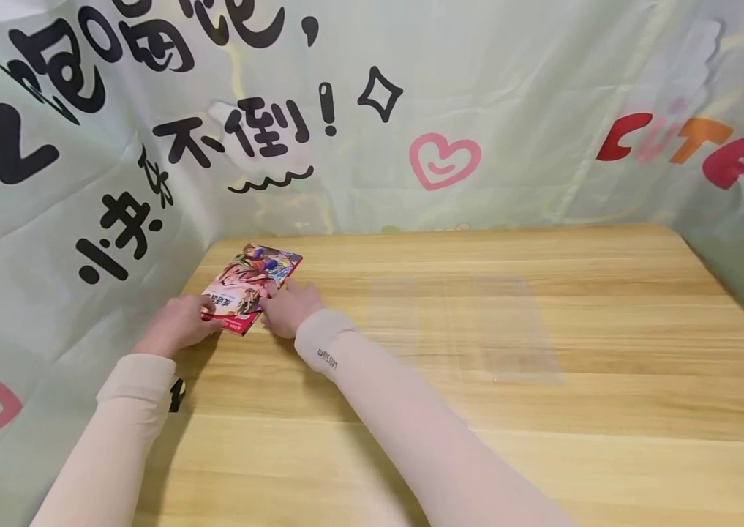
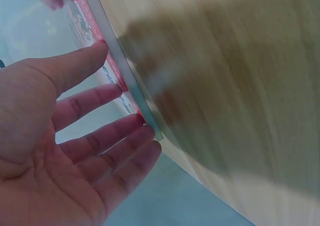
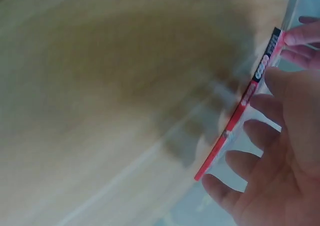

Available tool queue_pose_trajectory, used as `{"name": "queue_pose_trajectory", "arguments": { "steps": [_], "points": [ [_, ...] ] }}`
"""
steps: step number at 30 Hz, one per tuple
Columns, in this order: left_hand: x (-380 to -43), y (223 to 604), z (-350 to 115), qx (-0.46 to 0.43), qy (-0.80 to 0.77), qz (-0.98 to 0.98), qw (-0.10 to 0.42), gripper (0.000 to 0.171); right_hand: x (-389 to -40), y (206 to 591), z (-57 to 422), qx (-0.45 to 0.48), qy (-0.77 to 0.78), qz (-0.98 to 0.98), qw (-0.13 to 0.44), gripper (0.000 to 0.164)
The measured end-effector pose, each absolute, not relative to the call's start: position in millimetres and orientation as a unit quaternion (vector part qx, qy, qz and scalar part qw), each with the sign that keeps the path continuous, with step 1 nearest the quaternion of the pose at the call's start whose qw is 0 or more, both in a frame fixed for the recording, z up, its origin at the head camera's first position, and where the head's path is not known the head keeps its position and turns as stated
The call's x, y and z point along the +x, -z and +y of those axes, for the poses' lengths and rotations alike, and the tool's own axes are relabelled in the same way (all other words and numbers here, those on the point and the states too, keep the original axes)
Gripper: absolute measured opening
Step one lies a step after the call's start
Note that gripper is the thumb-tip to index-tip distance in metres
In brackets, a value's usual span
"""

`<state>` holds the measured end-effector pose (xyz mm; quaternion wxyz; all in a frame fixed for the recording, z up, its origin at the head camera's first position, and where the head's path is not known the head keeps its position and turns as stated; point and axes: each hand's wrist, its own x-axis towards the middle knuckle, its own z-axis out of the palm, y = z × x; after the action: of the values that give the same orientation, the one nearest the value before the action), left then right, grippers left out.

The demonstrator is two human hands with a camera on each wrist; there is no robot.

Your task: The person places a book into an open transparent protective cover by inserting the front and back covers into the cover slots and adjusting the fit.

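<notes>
A colourful illustrated book (image 1: 246,278) with a red strip along its near edge lies flat at the table's back left corner. My left hand (image 1: 181,326) touches its near left side. Along the book's right side rests my right hand (image 1: 289,307). From the left wrist, the fingers of the left hand (image 2: 75,136) look nearly straight, with their tips against the book's pale page edge (image 2: 132,80). In the right wrist view, the red and black spine (image 3: 240,105) runs along the loosely bent fingertips of the right hand (image 3: 285,151). Neither hand visibly grips it.
Clear plastic sheets (image 1: 516,329), hard to make out, lie flat on the wooden table (image 1: 641,315) right of the book. A small black and yellow item (image 1: 177,395) shows beside the left sleeve. Printed cloth (image 1: 510,88) hangs behind the table and along both sides.
</notes>
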<state>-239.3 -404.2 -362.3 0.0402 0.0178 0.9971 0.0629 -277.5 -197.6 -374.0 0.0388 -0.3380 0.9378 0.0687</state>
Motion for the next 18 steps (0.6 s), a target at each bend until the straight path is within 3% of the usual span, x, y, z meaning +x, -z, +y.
{"name": "queue_pose_trajectory", "arguments": {
  "steps": [12, 18],
  "points": [
    [-241.1, 353.1, -405.4, 0.040, -0.065, 0.996, 0.048, 0.033, -265.9, 367.2, -199.5, -0.404, -0.079, 0.911, 0.012, 0.032],
    [-240.7, 350.2, -412.4, 0.030, -0.081, 0.994, 0.062, 0.044, -248.9, 358.5, -207.2, -0.423, -0.035, 0.905, 0.044, 0.028]
  ]
}}
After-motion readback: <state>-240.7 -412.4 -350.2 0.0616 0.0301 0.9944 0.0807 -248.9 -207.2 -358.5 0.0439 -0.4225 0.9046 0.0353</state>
